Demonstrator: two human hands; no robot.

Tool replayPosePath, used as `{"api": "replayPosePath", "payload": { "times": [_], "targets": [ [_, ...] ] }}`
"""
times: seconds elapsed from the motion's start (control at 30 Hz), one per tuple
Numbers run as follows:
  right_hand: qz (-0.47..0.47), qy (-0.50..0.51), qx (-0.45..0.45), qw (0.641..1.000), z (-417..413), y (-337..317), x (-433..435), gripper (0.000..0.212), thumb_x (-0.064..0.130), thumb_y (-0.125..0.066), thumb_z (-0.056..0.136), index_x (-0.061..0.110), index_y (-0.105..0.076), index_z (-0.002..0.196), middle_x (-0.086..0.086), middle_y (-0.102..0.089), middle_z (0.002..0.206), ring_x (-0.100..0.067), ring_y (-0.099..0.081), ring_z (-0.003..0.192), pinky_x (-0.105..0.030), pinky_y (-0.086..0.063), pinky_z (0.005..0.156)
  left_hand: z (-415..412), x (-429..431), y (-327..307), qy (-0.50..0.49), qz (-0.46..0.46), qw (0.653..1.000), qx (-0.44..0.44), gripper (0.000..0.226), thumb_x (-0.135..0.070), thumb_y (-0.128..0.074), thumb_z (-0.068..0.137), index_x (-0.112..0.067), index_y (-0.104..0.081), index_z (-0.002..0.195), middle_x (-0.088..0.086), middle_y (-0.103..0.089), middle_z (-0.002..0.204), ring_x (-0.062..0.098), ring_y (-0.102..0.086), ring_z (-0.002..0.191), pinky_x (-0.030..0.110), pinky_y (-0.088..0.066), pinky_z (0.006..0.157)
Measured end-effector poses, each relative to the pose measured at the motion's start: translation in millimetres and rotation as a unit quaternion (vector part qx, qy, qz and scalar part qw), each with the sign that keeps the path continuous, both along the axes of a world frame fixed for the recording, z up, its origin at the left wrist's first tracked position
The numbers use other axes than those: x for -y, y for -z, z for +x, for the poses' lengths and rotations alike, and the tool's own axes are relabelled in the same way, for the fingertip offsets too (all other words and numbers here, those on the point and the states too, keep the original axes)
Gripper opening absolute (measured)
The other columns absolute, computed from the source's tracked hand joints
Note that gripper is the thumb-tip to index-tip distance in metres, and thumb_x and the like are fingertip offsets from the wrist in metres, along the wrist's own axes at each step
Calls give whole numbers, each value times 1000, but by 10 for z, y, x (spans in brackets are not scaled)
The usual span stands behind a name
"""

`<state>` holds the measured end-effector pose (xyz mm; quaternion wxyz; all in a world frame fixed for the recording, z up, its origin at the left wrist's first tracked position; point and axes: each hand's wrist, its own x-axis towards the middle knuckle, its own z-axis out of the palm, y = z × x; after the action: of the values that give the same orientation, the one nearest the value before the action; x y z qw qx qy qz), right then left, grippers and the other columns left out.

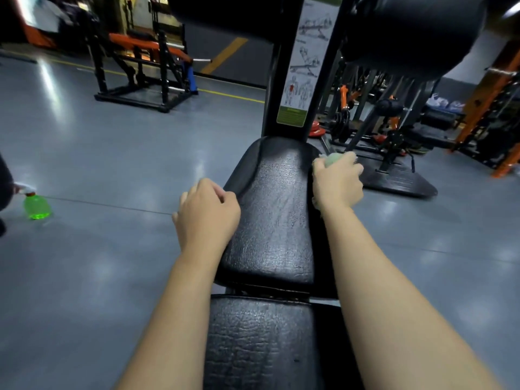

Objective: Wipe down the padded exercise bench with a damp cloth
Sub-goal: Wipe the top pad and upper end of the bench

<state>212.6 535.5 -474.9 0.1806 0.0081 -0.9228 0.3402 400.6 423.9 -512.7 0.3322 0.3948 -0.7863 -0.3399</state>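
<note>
The black padded bench (274, 209) runs away from me down the middle, split into a far seat pad and a near pad (259, 342) with a gap between them. My right hand (337, 181) grips a bunched pale green cloth (333, 159) against the far right edge of the seat pad. My left hand (206, 213) rests at the pad's left edge with its fingers loosely curled and nothing in it. Most of the cloth is hidden under my fingers.
A green spray bottle (36, 205) stands on the grey floor at the far left. The bench's black upright post (292, 80) with an instruction sticker rises ahead, with a big roller pad (413, 32) at upper right. Orange and black gym machines (146, 60) stand behind.
</note>
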Motion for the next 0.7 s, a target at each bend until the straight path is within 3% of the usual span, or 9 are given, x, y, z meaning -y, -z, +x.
{"api": "replayPosePath", "payload": {
  "times": [0.1, 0.2, 0.23, 0.3, 0.4, 0.47, 0.53, 0.7],
  "targets": [
    [115, -149, -86, 978, 685, 65, 462, 47, 46, -54, 97, 13, -43, 130, -11, -47, 127, -36, -64, 105, -38, -37, 72, 11, 29, -45, -29, 31, 999, -26, 15, -19, -37, 102, -13, -50, 100, 16, -63, 110, 39, -53, 106, 40, -33, 78],
    [247, -380, -136, 881, 1204, 214, 775, 38, 44, -51, 100, 18, -47, 126, -7, -47, 121, -35, -64, 98, -37, -35, 66, 64, 100, -25, -50, 66, 995, -50, 18, -21, -37, 105, -11, -52, 110, 19, -64, 117, 41, -55, 110, 41, -36, 79],
    [237, -398, -139, 875, 1185, 174, 727, 39, 46, -53, 99, 19, -48, 126, -7, -47, 121, -37, -64, 97, -38, -36, 67, 85, 125, -9, -46, 76, 994, -56, 18, -21, -39, 104, -12, -54, 110, 16, -65, 116, 39, -56, 110, 42, -40, 83],
    [193, -332, -127, 915, 869, 139, 445, 42, 49, -55, 96, 21, -48, 126, -8, -47, 123, -40, -61, 99, -40, -37, 72, 109, 160, 4, -29, 75, 996, -46, 19, -21, -41, 103, -13, -56, 111, 11, -65, 113, 36, -57, 108, 42, -44, 86],
    [70, -104, -32, 992, 228, 137, -311, 44, 50, -51, 97, 18, -47, 127, -13, -49, 129, -43, -59, 110, -44, -40, 84, 42, 112, 47, -28, 38, 999, -9, 21, -21, -40, 102, -9, -55, 110, 14, -62, 114, 38, -54, 107, 42, -42, 86],
    [45, -13, 10, 999, 173, 191, -596, 46, 49, -50, 99, 12, -45, 127, -18, -50, 131, -45, -58, 112, -46, -41, 85, -79, -29, 80, -48, -14, 999, 16, 20, -18, -43, 98, -7, -55, 110, 18, -56, 121, 41, -49, 113, 46, -40, 92],
    [109, -36, -42, 992, 431, 267, -508, 45, 47, -53, 98, 11, -45, 124, -17, -47, 127, -44, -61, 105, -45, -43, 79, -211, -178, 136, -67, -80, 993, 57, 21, -15, -51, 92, -10, -55, 112, 18, -51, 123, 42, -45, 116, 51, -39, 93],
    [193, -208, -117, 952, 1174, 367, -90, 40, 47, -54, 98, 16, -45, 121, -9, -42, 119, -36, -63, 91, -37, -36, 64, -240, -249, 165, -96, -100, 989, 44, 18, -11, -51, 88, -8, -57, 105, 20, -54, 116, 41, -46, 110, 49, -37, 85]
  ]
}}
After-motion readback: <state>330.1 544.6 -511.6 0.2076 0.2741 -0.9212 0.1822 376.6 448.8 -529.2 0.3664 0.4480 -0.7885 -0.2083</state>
